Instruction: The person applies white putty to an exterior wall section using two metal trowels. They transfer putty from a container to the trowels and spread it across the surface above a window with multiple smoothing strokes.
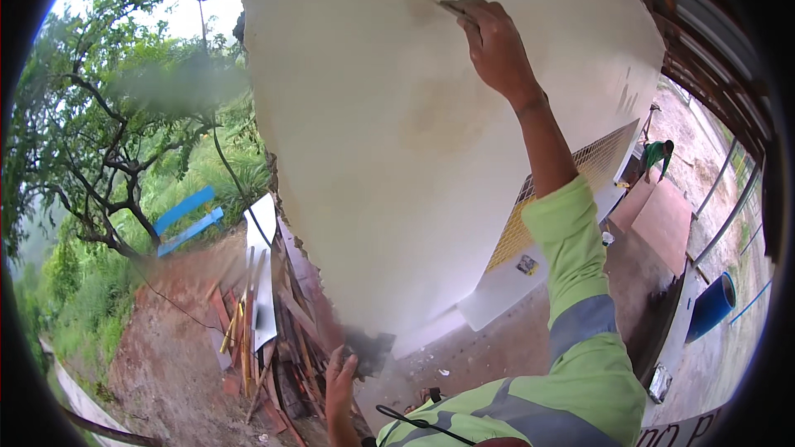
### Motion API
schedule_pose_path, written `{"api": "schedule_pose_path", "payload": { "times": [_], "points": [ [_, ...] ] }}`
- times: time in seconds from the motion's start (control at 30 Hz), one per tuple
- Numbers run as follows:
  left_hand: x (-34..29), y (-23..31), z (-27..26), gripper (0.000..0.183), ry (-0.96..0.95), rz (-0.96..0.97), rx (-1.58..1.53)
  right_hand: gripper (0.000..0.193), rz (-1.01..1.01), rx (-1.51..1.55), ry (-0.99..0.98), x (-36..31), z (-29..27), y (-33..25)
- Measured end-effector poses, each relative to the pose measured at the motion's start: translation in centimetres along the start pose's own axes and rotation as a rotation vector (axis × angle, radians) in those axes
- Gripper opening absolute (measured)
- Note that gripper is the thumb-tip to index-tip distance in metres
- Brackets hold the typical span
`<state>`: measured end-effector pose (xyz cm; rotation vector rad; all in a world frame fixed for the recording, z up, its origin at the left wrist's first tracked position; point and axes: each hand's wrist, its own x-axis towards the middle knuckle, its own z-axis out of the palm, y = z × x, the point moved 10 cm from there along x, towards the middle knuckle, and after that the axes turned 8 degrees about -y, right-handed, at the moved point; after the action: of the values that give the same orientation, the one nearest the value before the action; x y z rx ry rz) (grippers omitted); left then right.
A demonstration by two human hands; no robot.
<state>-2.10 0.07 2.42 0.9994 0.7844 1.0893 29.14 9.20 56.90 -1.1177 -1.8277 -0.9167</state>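
Note:
A broad cream-white wall (pixel 348 141) rises in front of me, with a brownish damp-looking patch (pixel 443 120) near its middle. My right hand (pixel 495 43), arm stretched up, is closed on a thin flat blade like a putty knife (pixel 451 7). Its tip meets the wall beside a smaller brown smudge (pixel 422 2). Low down, my left hand (pixel 339 377) grips a dark, flat, squarish plate (pixel 371 351) by its edge; blur hides what sort of plate it is.
Timber scraps (pixel 248 348) and a white sheet (pixel 262 281) lie heaped below left. A yellow grid panel (pixel 517 232) leans along the wall's lower right. Farther right, another person (pixel 658 156) bends over brown boards (pixel 662 215), with a blue drum (pixel 710 308) nearby.

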Motion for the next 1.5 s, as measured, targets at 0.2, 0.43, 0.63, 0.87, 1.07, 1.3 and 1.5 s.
{"api": "schedule_pose_path", "payload": {
  "times": [0.2,0.43,0.63,0.87,1.07,1.3,1.5],
  "points": [
    [0.8,1.0,2.4,0.035,-0.097,0.009,0.057,0.036,-0.175,-0.185,0.210,-0.8,2.9,-4.9],
    [-0.3,0.7,2.3,0.035,-0.039,-0.010,0.036,0.030,0.061,0.164,-0.080,-13.3,0.0,-7.7],
    [1.9,9.9,6.7,0.034,0.047,0.244,0.156,0.019,0.758,0.882,-0.316,-28.1,-0.2,-11.3],
    [2.1,11.4,9.5,0.031,0.086,0.281,0.303,0.032,0.635,0.690,-0.366,-30.4,0.8,-17.1],
    [1.8,10.4,11.6,0.031,0.069,0.212,0.569,0.043,0.486,0.520,-0.455,-30.7,2.8,-18.0],
    [2.6,12.4,11.5,0.038,0.134,0.182,0.744,0.030,0.489,0.806,-0.716,-31.9,4.9,-17.6],
    [4.5,6.4,4.2,0.038,0.118,0.092,0.598,0.025,0.770,1.072,-0.187,-25.1,3.0,-4.9]
  ]
}}
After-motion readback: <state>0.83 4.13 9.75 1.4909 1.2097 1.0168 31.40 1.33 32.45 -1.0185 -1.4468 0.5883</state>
